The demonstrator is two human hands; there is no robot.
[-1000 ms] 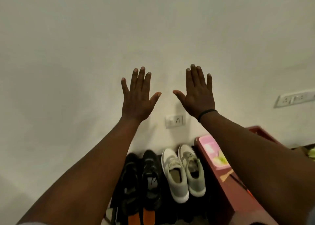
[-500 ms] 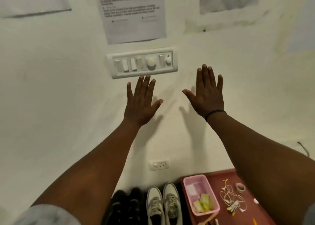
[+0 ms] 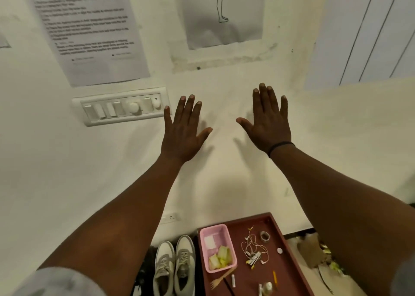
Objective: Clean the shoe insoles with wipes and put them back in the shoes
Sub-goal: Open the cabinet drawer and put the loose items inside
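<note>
Head view: printed sheet [image 3: 89,29] taped to the wall [image 3: 56,172] at upper left, many lines of text but too blurred to read. A 2nd sheet [image 3: 222,12] to its right carries a line drawing of a leg & foot, no words legible. A 3rd pale sheet [image 3: 368,30] at far right shows only slanted lines. No brand or label can be made out on anything below either.

Left hand [image 3: 183,134] is raised in front of the wall, back toward the camera, fingers straight & slightly spread, thumb out to the right, nothing in it. Its little finger sits just beside the right end of the switch panel [image 3: 121,107]; can't tell if the palm touches the wall. Right hand [image 3: 268,125] is up at about the same height, well apart from the left, fingers straight & close together, thumb out to the left, also holding nothing. A dark band [image 3: 280,147] circles its wrist. Both forearms reach up from the bottom corners, a grey sleeve [image 3: 60,282] on the left arm.

Low in frame, pair of grey-and-white shoes [image 3: 174,266] stands on the floor by the wall, toes toward it, under a wall socket [image 3: 171,217]. Just right of them a dark red bench [image 3: 289,273] holds a pink tray [image 3: 219,248] w/ a white square & yellow-green bits inside, which may be wipes; can't confirm. Also on it: tangled white earphones [image 3: 254,248], a tape roll [image 3: 265,236], a wooden fork [image 3: 222,277]. Insoles can't be made out
</note>
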